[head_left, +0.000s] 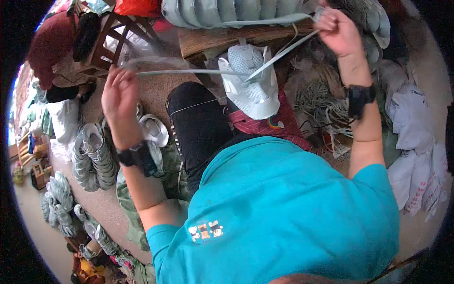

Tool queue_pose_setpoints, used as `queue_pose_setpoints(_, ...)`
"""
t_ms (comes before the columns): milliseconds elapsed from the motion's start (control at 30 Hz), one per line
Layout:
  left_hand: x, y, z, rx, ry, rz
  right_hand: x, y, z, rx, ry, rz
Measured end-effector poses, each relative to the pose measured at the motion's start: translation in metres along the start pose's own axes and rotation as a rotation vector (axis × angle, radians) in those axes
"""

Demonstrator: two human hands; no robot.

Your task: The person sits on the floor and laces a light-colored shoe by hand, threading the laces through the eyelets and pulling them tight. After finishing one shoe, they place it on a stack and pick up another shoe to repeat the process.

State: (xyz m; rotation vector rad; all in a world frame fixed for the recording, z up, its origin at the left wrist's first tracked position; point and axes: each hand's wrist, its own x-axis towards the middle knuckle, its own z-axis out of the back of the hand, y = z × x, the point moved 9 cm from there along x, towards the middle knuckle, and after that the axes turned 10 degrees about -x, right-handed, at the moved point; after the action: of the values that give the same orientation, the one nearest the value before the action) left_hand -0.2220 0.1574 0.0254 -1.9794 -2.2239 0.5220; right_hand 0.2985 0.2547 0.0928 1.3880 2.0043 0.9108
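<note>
A pale grey-white sneaker (pixel 265 97) stands at the top centre, before my knees, beside the wooden bench. Pale flat shoelaces (pixel 189 72) come out of its lacing area and stretch to both sides. My left hand (pixel 120 90), slightly smeared by motion, is closed on one lace at the far left. Raised at the upper right, my right hand (pixel 336 33) is closed on the other lace, with a loose length trailing left from it. Both laces look taut between shoe and hands. Under the shoe lies a dark red striped cloth (pixel 288 123) on my lap.
A row of nested grey shoes (pixel 231 12) lies on the wooden bench (pixel 203 42). Bundled laces (pixel 326 106) hang at my right, near white sacks (pixel 411 118). Stacked shoes (pixel 94 151) stand on the floor at left. A person in dark red (pixel 52 47) is at the upper left.
</note>
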Motion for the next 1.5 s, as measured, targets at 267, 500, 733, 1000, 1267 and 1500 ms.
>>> queue_pose_setpoints(267, -0.053, -0.134, 0.154, 0.075, -0.326, -0.177, -0.141, 0.188, 0.324, -0.635, -0.846, 0.104)
queue_pose_setpoints(500, -0.069, -0.081, 0.105, 1.082, -0.361, -0.475, -0.125, 0.069, 0.247, -0.842, -0.715, -0.001)
queue_pose_setpoints(733, -0.062, 0.173, -0.012, 1.011, 0.207, 0.004, -0.075, -0.131, -0.011, -1.033, -0.013, -0.264)
queue_pose_setpoints(1000, -0.080, 0.227, -0.013, 1.321, 0.301, 0.115, -0.059, -0.136, -0.059, -1.476, 0.195, -0.060)
queue_pose_setpoints(1267, -0.080, 0.238, 0.010, 1.097, 0.148, 0.408, -0.065, -0.144, -0.114, -2.131, 0.483, 0.307)
queue_pose_setpoints(1500, -0.067, 0.236, -0.008, 1.304, 0.220, 0.235, -0.041, -0.144, -0.108, -1.908, 0.608, 0.060)
